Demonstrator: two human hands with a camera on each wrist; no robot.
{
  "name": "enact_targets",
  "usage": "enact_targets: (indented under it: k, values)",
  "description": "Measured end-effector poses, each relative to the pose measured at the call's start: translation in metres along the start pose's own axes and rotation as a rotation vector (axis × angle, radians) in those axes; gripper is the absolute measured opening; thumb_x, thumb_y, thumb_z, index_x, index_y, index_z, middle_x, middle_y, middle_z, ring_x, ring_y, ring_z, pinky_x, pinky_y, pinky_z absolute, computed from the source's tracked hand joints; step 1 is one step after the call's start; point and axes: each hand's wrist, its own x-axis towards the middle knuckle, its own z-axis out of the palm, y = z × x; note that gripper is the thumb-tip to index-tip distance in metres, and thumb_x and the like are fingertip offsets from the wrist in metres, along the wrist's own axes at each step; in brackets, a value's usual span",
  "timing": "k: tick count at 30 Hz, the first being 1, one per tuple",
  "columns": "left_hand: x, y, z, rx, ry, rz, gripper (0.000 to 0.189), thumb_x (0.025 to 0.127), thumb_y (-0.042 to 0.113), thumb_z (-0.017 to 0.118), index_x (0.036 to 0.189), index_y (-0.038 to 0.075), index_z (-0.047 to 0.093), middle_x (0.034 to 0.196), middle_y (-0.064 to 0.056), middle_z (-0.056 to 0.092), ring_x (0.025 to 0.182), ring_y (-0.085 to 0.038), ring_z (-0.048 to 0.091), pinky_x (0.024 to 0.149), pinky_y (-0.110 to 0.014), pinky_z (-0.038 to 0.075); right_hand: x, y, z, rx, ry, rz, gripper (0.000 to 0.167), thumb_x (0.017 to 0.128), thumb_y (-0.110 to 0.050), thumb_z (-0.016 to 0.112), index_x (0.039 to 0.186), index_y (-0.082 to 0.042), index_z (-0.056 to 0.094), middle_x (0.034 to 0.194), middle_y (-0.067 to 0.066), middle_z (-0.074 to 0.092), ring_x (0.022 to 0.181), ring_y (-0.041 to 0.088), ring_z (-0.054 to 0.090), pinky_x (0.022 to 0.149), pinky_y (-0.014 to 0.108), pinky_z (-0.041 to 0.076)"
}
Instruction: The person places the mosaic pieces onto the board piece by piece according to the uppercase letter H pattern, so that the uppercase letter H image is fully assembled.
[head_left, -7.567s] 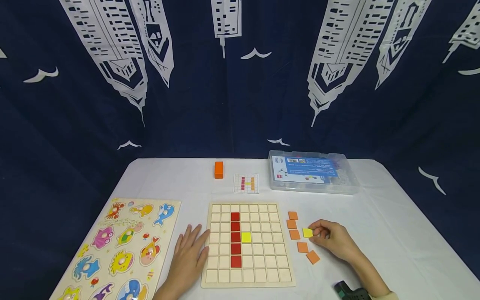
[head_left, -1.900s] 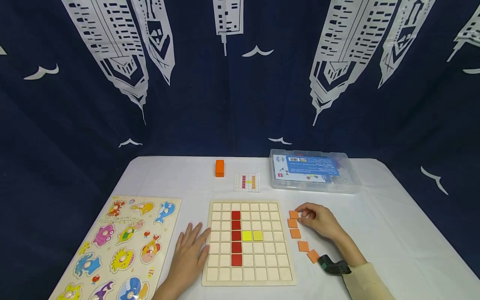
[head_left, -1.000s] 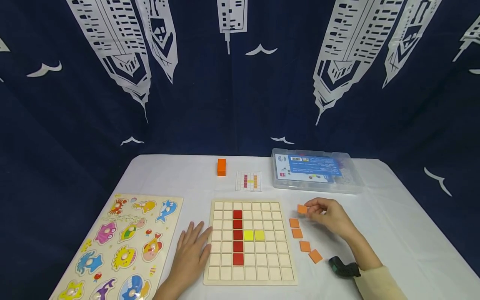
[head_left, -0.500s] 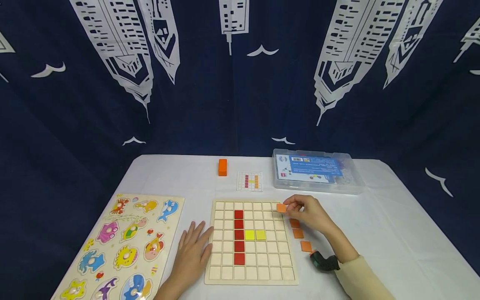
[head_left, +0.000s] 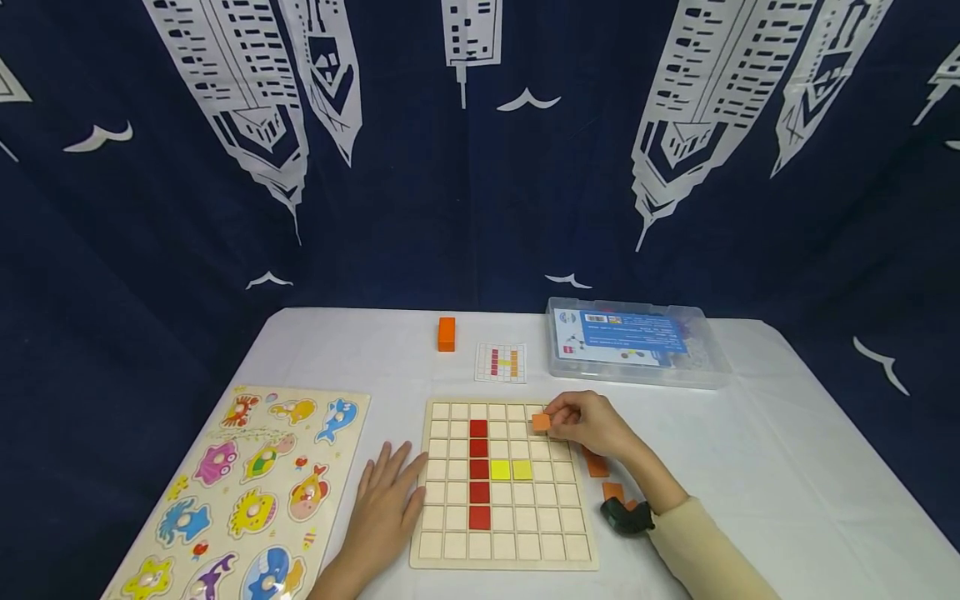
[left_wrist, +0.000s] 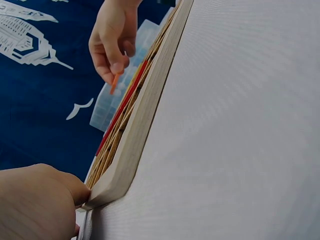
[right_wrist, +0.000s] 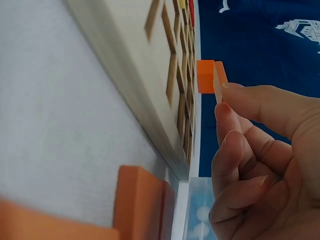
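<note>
Thumb and fingertips of my right hand (head_left: 591, 423) pinch an orange square tile (head_left: 541, 422) over the upper right part of the wooden grid board (head_left: 453, 547). The right wrist view shows that tile (right_wrist: 219, 82) held on edge, above the board. My left hand (head_left: 384, 510) rests beside the board with fingers straight, fingertips at its left edge. Several red tiles (head_left: 479, 470) form a column in the grid, and two yellow tiles (head_left: 512, 470) lie in a row to their right. Loose orange tiles (head_left: 612, 492) lie right of the board, partly hidden by my right arm and wrist camera.
Behind the board lie a small pattern card (head_left: 501, 363) and an orange block (head_left: 446, 334). A clear plastic case (head_left: 637, 343) stands at the back right. To the left is a wooden puzzle board (head_left: 262, 492) with animal pieces. A dark blue patterned cloth (head_left: 465, 208) hangs behind the table.
A second yellow tile now lies in the grid. My right hand has picked the top orange tile from the loose ones and brought it left over the board. The left hand has stayed put.
</note>
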Motion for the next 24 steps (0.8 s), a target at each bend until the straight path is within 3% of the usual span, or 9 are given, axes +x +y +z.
enact_targets:
  k: [11,24]
  values:
    - [0.0002,0.0013,-0.0009,-0.002,0.003,0.002,0.041,0.093,0.014,0.062,0.134,0.007,0.059,0.145,-0.021,0.049,0.142,-0.047,0.031,0.113,-0.065,0.019,0.0042,0.0007,0.0038,-0.05,-0.041,-0.009,0.016,0.08,-0.001,0.074,0.095,-0.002,0.069,0.075,0.001,0.061,0.064,0.012,0.051,0.056,0.019,0.043]
    - [0.0003,0.0008,-0.0005,0.0,-0.006,-0.004,0.041,0.094,0.015,0.061,0.134,0.008,0.058,0.146,-0.02,0.048,0.143,-0.046,0.03,0.114,-0.064,0.019,-0.0001,-0.0041,-0.0024,-0.036,-0.069,0.003,0.021,0.08,-0.005,0.077,0.099,0.0,0.069,0.076,0.001,0.062,0.064,0.011,0.052,0.055,0.019,0.043]
